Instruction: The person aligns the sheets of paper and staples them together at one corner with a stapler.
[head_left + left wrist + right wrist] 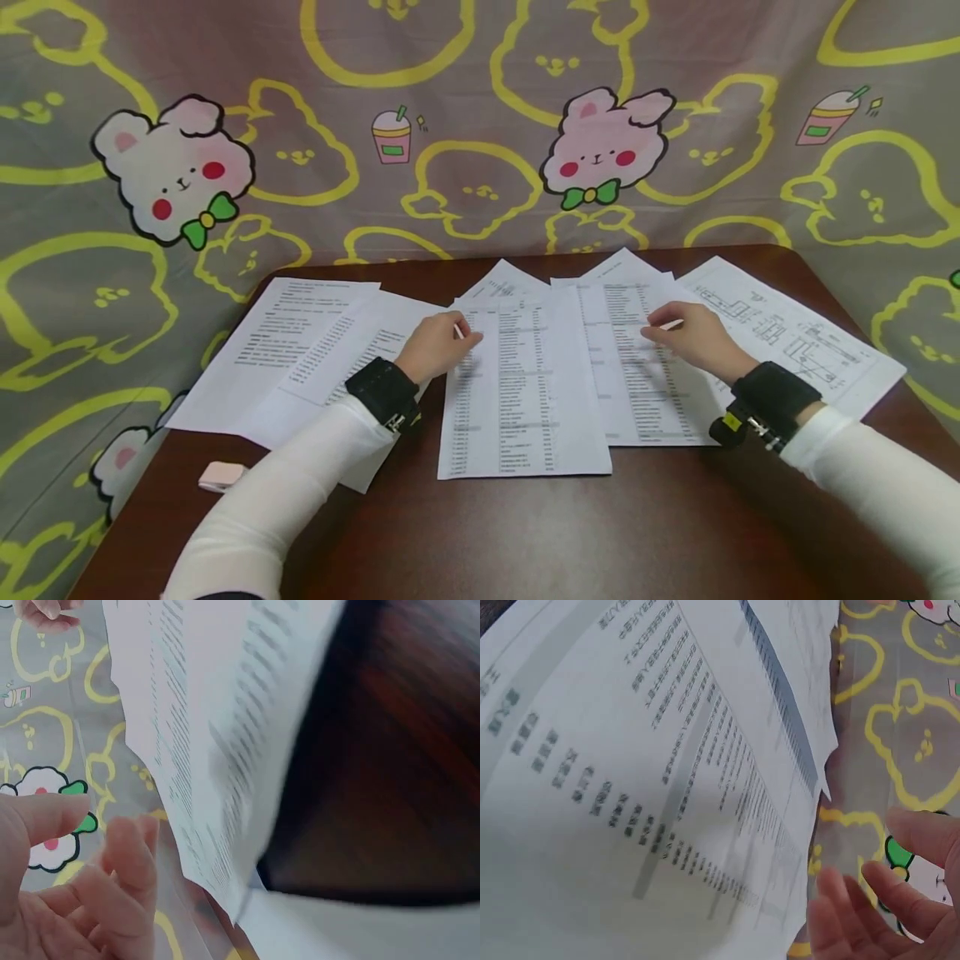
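Several printed sheets lie spread and overlapping on a dark wooden table [487, 533]. My left hand [438, 343] hovers by the left edge of the middle table-printed sheet [525, 400]; in the left wrist view its thumb and loosely bent fingers [127, 862] stand apart, holding nothing. Over a second table-printed sheet [652, 392] is my right hand [696, 335], its fingers [900, 889] relaxed and empty in the right wrist view. A sheet with line drawings [840, 350] lies farther right, partly overlapped. Text-printed sheets [262, 333] are fanned at the left, one partly behind my left forearm.
A small pale pink block [222, 476] sits near the table's left edge. Behind the table hangs a patterned cloth [480, 183] with cartoon rabbits and yellow outlines. Corners of further sheets [501, 283] stick out behind the middle papers.
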`<state>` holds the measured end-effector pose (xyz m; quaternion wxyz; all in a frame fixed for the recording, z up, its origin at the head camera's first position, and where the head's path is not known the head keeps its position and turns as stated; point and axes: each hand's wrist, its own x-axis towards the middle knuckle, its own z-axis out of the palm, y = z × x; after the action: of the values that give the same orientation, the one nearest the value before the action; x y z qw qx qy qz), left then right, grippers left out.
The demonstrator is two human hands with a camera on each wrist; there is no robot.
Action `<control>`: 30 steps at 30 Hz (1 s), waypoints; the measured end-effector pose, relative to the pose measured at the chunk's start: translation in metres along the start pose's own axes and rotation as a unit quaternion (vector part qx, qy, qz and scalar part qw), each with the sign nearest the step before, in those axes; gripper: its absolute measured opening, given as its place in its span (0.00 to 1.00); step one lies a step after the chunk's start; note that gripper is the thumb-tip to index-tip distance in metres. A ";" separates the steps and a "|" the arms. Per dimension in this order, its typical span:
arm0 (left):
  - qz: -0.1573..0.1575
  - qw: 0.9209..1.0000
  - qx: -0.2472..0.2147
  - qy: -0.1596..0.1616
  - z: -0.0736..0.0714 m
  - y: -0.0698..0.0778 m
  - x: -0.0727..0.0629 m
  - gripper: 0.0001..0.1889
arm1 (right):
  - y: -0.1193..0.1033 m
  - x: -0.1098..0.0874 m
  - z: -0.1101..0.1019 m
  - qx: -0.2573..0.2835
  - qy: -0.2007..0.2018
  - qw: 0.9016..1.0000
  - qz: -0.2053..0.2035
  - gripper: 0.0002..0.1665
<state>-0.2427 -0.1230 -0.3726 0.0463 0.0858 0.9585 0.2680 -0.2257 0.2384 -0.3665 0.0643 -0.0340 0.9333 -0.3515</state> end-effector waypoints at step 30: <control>0.058 0.987 -0.135 -0.060 0.038 0.044 0.011 0.24 | 0.058 -0.023 -0.013 0.130 0.004 0.987 0.095 0.50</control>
<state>-0.2419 -0.0652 -0.3824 0.0991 0.1497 0.9024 0.3917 -0.2059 0.2930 -0.3927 0.0977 0.0654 0.8790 -0.4621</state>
